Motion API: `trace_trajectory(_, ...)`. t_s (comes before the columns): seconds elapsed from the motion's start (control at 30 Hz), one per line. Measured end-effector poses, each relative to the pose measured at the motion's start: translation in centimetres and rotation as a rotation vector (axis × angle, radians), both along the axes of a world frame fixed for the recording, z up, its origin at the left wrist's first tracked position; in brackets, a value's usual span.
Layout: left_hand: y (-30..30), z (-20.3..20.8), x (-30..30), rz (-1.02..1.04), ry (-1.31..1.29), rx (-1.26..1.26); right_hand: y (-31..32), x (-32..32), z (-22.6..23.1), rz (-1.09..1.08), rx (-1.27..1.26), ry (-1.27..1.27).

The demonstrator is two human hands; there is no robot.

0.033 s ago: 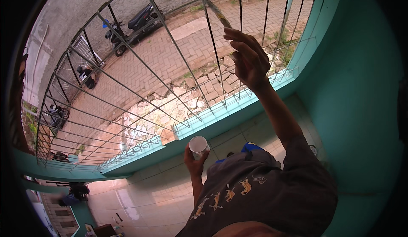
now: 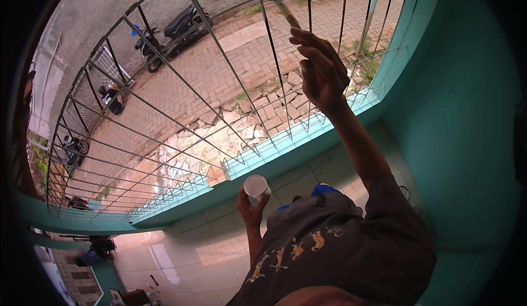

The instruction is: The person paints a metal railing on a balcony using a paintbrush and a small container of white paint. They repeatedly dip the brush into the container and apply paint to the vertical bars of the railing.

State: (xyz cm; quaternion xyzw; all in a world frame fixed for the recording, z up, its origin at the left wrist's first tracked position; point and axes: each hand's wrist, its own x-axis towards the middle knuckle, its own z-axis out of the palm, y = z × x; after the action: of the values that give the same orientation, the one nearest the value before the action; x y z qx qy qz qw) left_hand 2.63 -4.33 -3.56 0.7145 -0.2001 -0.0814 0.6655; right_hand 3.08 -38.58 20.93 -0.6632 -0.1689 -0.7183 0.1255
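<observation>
My right hand [image 2: 325,78] is raised at the arm's full reach, its fingers closed around the handle of a slim brush [image 2: 283,8]. The brush slants up and left, its far end beside an upright bar near the top of the dark metal grille [image 2: 224,53]. Whether the tip touches the bar, I cannot tell. Lower down, in front of my body, my left hand [image 2: 252,214] is wrapped round a clear plastic cup [image 2: 256,185]. The cup stands upright with a whitish inside; how full it is cannot be made out.
Below the grille runs a turquoise ledge [image 2: 285,151], and a turquoise wall [image 2: 461,114] rises on the right. Outside are rubble [image 2: 214,141], brick paving and a parked scooter [image 2: 175,34]. Pale tiles [image 2: 203,245] cover the floor. Dark items [image 2: 99,251] stand at the lower left.
The brush's far end has shifted slightly up, and my right hand has tilted a little with it. My left hand and the cup have hardly moved.
</observation>
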Motion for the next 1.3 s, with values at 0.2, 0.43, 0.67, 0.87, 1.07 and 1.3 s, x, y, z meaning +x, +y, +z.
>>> trace_trajectory(0.2,-0.6,0.9,0.1,-0.050,0.008,-0.001,0.7,1.9,-0.3,-0.141,-0.183,0.158)
trace_trajectory(0.43,-0.5,0.0,0.1,-0.025,-0.003,0.020,0.4,0.6,0.4,-0.105,-0.101,0.054)
trace_trajectory(0.67,-0.3,0.4,0.5,-0.053,0.012,0.002,0.7,1.4,1.3,-0.101,-0.168,0.111)
trace_trajectory(0.87,-0.3,0.0,0.5,-0.024,-0.003,-0.018,0.4,2.1,3.1,0.250,0.206,0.013)
trace_trajectory(1.07,-0.3,0.1,0.6,-0.037,0.018,-0.017,0.0,1.0,3.6,0.130,0.217,-0.051)
trace_trajectory(1.3,-0.1,-0.4,0.9,-0.044,-0.017,-0.009,-0.8,1.4,2.1,0.217,0.304,-0.054)
